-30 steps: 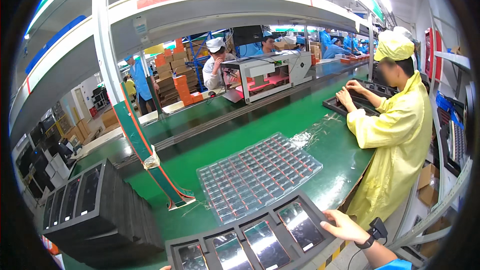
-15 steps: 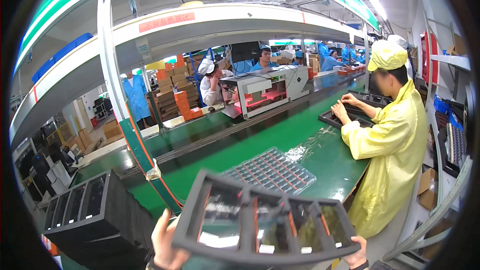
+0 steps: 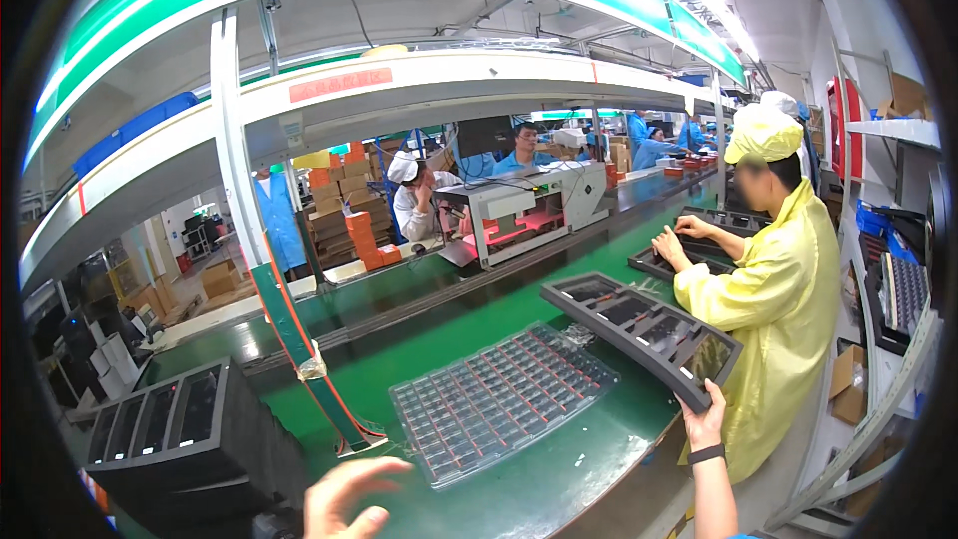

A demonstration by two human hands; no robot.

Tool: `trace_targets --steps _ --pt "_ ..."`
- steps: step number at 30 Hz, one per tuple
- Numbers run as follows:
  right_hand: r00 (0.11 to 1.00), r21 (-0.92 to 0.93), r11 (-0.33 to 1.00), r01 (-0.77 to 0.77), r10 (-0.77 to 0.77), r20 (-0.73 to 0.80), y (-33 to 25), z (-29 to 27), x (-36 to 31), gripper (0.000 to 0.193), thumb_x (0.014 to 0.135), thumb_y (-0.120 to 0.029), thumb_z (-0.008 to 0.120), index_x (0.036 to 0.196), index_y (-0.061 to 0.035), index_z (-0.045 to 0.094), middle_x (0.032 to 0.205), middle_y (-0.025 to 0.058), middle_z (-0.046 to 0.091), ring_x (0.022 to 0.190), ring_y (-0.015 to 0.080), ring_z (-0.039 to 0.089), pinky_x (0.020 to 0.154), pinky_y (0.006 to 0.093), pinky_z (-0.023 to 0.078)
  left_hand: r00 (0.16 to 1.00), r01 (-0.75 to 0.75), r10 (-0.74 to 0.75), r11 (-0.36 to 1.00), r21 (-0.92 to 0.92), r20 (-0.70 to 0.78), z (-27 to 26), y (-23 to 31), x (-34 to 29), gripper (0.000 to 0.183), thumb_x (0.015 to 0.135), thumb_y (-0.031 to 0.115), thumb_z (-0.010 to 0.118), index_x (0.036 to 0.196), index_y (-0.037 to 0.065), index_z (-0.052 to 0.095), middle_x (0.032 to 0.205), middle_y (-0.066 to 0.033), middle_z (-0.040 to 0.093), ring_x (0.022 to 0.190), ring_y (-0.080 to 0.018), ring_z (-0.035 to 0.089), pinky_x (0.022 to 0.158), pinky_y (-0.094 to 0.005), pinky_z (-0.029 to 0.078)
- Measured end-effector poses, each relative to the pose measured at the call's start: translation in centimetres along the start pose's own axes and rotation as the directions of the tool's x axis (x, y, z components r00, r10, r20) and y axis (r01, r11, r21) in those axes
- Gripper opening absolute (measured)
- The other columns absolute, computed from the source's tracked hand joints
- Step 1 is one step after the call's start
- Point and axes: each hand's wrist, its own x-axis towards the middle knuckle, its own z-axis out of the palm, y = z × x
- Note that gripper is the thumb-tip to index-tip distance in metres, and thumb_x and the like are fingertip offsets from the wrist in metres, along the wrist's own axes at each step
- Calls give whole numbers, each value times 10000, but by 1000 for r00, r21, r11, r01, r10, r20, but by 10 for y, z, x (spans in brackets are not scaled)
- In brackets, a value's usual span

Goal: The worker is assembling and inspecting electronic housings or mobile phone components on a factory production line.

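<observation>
My right hand (image 3: 704, 417) grips the near right corner of a black foam tray (image 3: 621, 338). The tray slants over the green bench at the right, its compartments holding dark, glossy flat panels. Whether its far end touches the bench I cannot tell. Low in the view, my left hand (image 3: 351, 499) is empty with fingers apart, near a clear plastic compartment tray (image 3: 454, 466) lying on the bench. That tray has rows of small pockets with reddish lines between them. At the lower left rises a stack of black foam trays (image 3: 225, 464), the top one holding dark panels.
A co-worker in yellow (image 3: 773, 279) stands at the right, hands on another black tray (image 3: 644, 262). A metal post (image 3: 284, 314) rises from the green bench (image 3: 589, 474). Beyond the dark conveyor strip stands a white machine (image 3: 529, 210). Shelving (image 3: 893, 130) lines the right side.
The black foam tray has moved from in front of me to the right and farther off, in my right hand. My left hand has let go of it. The clear tray is uncovered.
</observation>
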Motion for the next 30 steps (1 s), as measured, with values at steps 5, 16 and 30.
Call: trace_targets --steps 5,16,30 --pt "994 -142 984 -104 106 1 12 -5 20 422 928 -245 673 1285 -47 566 1213 156 653 1135 341 643 930 529 566 877 368 352 -59 928 -325 -83 18 -49 543 862 167 713 1368 44 558 1362 -185 569 1318 -399 481 1144 -520 315" --pt "571 -848 -308 431 -635 520 42 75 -56 491 912 -46 624 1382 -41 485 1428 196 464 1362 361 422 1160 463 302 753 531 362 157 832 -549 -208 -33 -160 594 555 74 821 1042 30 484 1058 -154 470 1107 -369 443 1041 -473 318" --pt "362 -663 503 -554 863 352 117 277 -236 611 887 -87 659 1444 -22 416 1262 81 586 1118 162 585 950 332 491 847 -110 429 -439 892 315 33 31 -104 193 879 228 646 1060 248 708 1088 28 634 1058 -164 543 1026 -434 407"
